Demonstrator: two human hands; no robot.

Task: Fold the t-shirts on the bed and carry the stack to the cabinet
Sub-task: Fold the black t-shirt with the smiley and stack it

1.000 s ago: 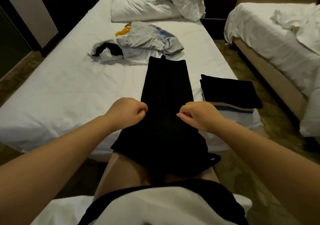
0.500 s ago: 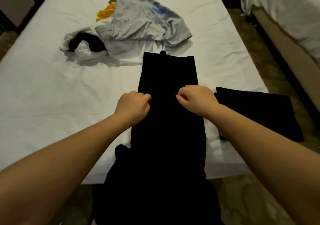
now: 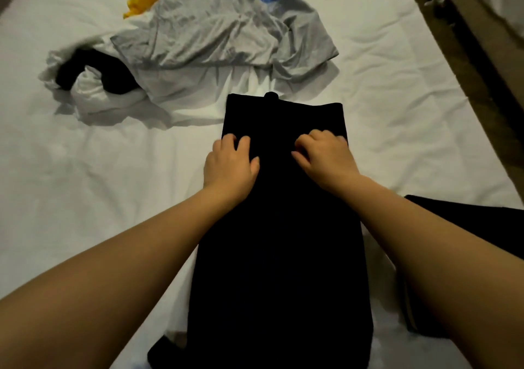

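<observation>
The black t-shirt lies on the bed as a narrow strip, its long axis running straight away from the person and its near end reaching the mattress edge. Both hands sit on its far third, short of the far edge. The left hand is at the strip's left border and the right hand at its right border, level with each other, fingers curled down and seemingly nipping a layer of cloth. The next fold, I judge, runs along that axis, so neither hand leads. Beyond the black t-shirt's far end lies the crumpled grey t-shirt, not yet folded; to the strip's right, past the right forearm, sits the dark folded stack
</observation>
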